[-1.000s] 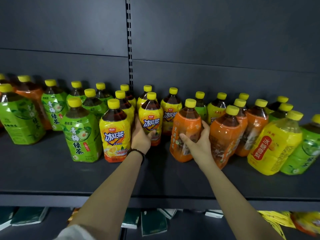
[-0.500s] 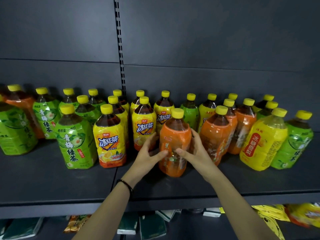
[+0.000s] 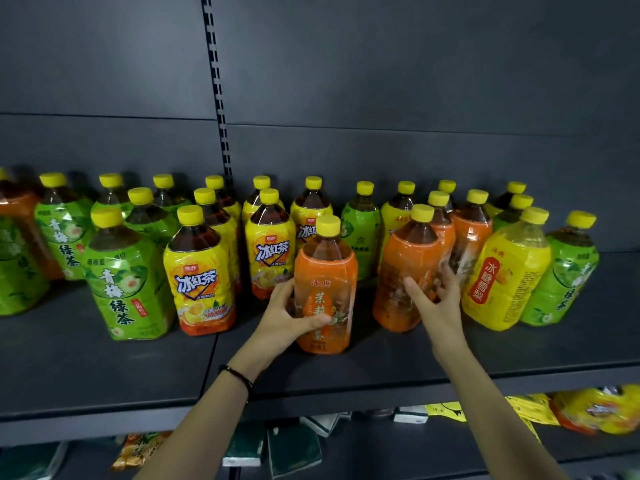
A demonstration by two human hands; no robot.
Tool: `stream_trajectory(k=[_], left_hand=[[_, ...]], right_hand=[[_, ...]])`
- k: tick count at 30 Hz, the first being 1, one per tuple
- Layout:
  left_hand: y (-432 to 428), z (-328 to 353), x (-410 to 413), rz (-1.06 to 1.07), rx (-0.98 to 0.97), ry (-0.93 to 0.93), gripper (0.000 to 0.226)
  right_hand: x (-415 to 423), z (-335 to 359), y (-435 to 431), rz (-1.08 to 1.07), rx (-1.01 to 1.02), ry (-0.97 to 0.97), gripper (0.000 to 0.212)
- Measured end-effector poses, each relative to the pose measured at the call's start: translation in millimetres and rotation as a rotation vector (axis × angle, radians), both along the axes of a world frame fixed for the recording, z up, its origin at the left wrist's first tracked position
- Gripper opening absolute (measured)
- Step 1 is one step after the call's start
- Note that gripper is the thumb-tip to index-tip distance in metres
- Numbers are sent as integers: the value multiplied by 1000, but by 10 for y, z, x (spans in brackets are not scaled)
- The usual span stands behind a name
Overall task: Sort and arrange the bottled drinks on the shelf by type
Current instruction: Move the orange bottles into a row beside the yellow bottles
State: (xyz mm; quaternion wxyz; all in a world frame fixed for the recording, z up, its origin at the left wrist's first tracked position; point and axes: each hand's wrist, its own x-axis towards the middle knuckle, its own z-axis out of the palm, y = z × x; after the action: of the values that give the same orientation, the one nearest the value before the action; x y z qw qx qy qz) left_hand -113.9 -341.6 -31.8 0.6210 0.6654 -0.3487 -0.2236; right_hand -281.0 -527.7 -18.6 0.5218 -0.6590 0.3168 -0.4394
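Note:
An orange-label jasmine tea bottle (image 3: pixel 326 268) stands upright near the front of the dark shelf (image 3: pixel 104 362). My left hand (image 3: pixel 287 315) grips its lower left side, thumb across the label. My right hand (image 3: pixel 434 299) lies with spread fingers against a second orange-label bottle (image 3: pixel 401 271) just to the right. Behind stand several yellow iced black tea bottles (image 3: pixel 202 275) and green plum tea bottles (image 3: pixel 128 282). A yellow pear drink bottle (image 3: pixel 509 271) and a green bottle (image 3: pixel 568 271) stand at the right.
More orange bottles (image 3: pixel 471 233) crowd behind my right hand. Another orange bottle (image 3: pixel 17 206) stands at the far left. The shelf's front strip is bare. Below, a lower shelf holds green packs (image 3: pixel 294 448) and yellow snack bags (image 3: pixel 595 410).
My left hand moved from the yellow bottle onto the orange bottle, which came forward from the row. My right hand let go of it and shifted right onto the neighbouring orange bottle.

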Motion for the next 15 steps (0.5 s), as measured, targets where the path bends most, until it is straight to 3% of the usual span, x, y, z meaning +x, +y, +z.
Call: stream_trajectory(k=[4, 7, 12, 15], left_hand=[[18, -10, -28, 45, 5, -27, 77], [13, -15, -63, 29, -31, 36, 82], [21, 39, -79, 12, -49, 44, 73], [53, 54, -92, 34, -53, 17, 72]], right_hand=[[-11, -95, 43, 28, 50, 9, 95], [-28, -200, 129, 118, 55, -16, 84], [122, -217, 163, 235, 35, 18, 99], [223, -141, 165, 272, 55, -23, 93]])
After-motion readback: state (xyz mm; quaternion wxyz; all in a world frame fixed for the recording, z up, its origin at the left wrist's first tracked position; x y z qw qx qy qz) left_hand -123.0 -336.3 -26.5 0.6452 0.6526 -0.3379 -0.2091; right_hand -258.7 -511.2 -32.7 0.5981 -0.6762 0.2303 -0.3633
